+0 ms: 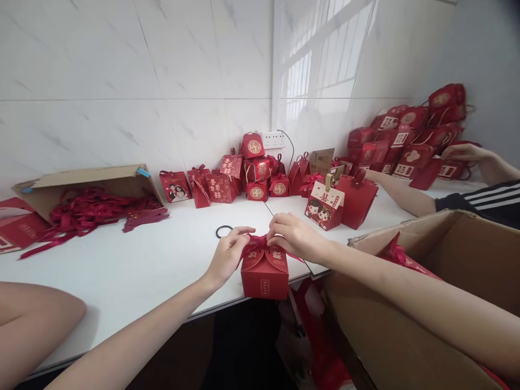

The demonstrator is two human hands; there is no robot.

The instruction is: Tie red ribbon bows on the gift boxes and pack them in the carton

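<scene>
A red gift box [265, 279] with gold lettering sits at the front edge of the white table, its curved flaps folded together on top. Across those flaps runs a dark red ribbon [257, 241], gathered at the centre. My left hand [229, 252] pinches the ribbon on the left side of the knot. From the right, my right hand [294, 235] has its fingers closed on the ribbon beside the same spot. The fingertips partly hide the knot. A black ring-shaped band [223, 232] lies on the table just behind my left hand.
An open cardboard box [93, 176] of red ribbons lies at left. Red gift boxes [257, 192] line the wall; more are piled [410, 141] at right, where a co-worker's hand [467, 151] reaches. A large carton [365, 303] stands beneath my right arm. Someone's bare limb [36, 319] appears lower left.
</scene>
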